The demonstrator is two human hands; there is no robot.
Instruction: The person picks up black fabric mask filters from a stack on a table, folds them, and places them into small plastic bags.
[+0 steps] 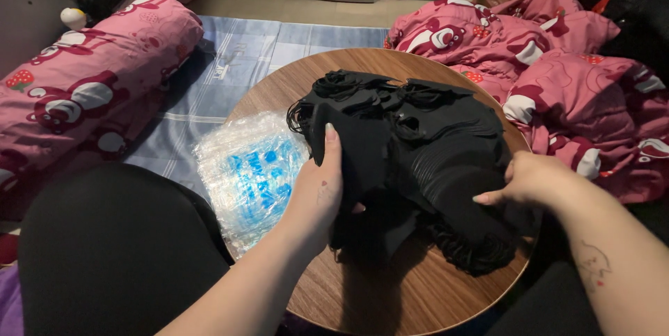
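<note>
I am partway through sorting a heap of black face masks [418, 134] that lies across the middle of the round wooden counter [418, 294]. My left hand [322, 193] has its fingers clamped on a small stack of the masks, thumb lying flat on top and pointing away from me, the forearm coming in low from the near left. My right hand [533, 177] rests on the near right side of the heap, fingers curled together and pinching at the black fabric, wrist bent inward. I judge the next move calls for peeling one bunch cleanly free of the tangled ear loops. A clear plastic bag with blue print [247, 176] lies just left of the heap.
</note>
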